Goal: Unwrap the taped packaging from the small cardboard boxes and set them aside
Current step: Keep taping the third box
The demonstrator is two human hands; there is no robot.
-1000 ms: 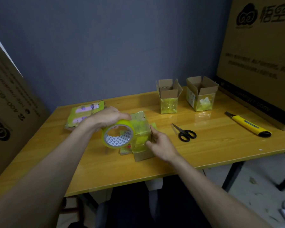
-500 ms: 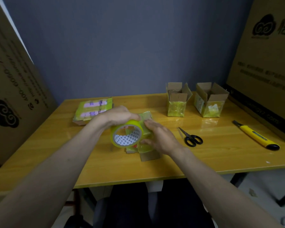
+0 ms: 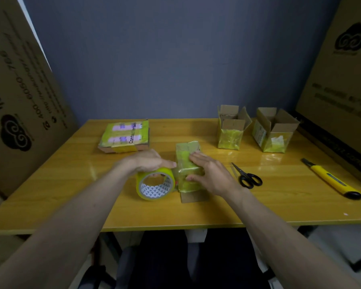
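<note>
Left hand (image 3: 149, 161) grips yellow tape roll (image 3: 154, 185), fingers curled over its rim. Right hand (image 3: 212, 174) lies flat, fingers straight, pressing small yellow-taped cardboard box (image 3: 186, 163) on wooden table (image 3: 71, 184).

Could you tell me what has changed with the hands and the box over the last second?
The right hand moved from the small box's near side up onto its top, fingers flat. The left hand still grips the tape roll against the box. Scissors and knife stayed put.
</note>
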